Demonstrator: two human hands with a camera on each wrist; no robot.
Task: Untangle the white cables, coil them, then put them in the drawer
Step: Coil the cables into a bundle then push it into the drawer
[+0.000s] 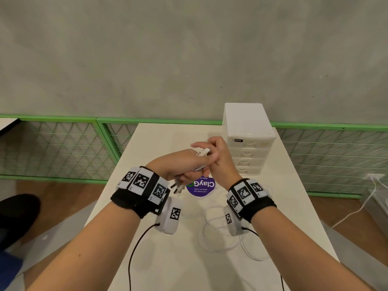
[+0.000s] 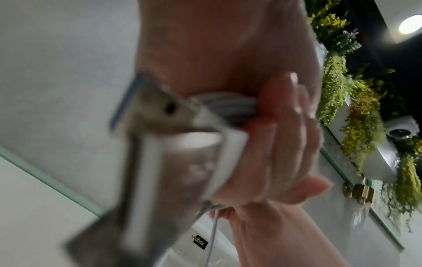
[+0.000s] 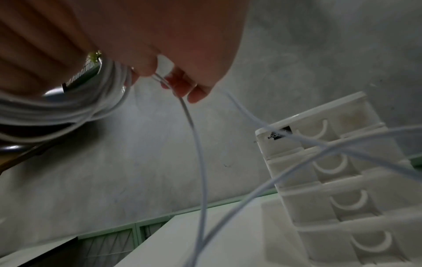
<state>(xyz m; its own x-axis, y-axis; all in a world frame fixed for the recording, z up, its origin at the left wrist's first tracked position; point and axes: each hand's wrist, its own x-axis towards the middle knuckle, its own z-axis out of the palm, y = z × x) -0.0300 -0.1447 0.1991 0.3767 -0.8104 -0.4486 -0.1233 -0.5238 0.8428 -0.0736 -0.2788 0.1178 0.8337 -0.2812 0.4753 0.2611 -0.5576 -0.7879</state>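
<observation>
Step now: coiling — the untangling looks partly done, and nothing has gone into a drawer yet, as far as I can judge.

Left hand (image 1: 184, 164): its fingers are curled round a bundle of white cable (image 2: 228, 104) loops. A blurry plug end (image 2: 160, 144) sticks out close to the left wrist camera.

Right hand (image 1: 218, 154): it pinches a loose strand of cable (image 3: 194, 130) between thumb and fingers, right up against the left hand. The two hands touch each other above the table.

Where the cables are: one bunch is in the left hand, and more white cable lies in loose rings on the table (image 1: 222, 234), near the right wrist. A few strands hang down from the right hand toward those rings.

Drawer box (image 1: 248, 139): a small white stack of drawers stands at the far right of the white table (image 1: 157, 259). All its drawers look closed.

Other things: a round purple sticker (image 1: 201, 186) is on the table just under the hands.

Next move: I think the right hand should bring its strand round the bunch for one more loop — gently, so the rings on the table do not knot up again. Then one hand has to let go to pull a drawer open.

What is hard to see: I cannot tell how many cables there are.
</observation>
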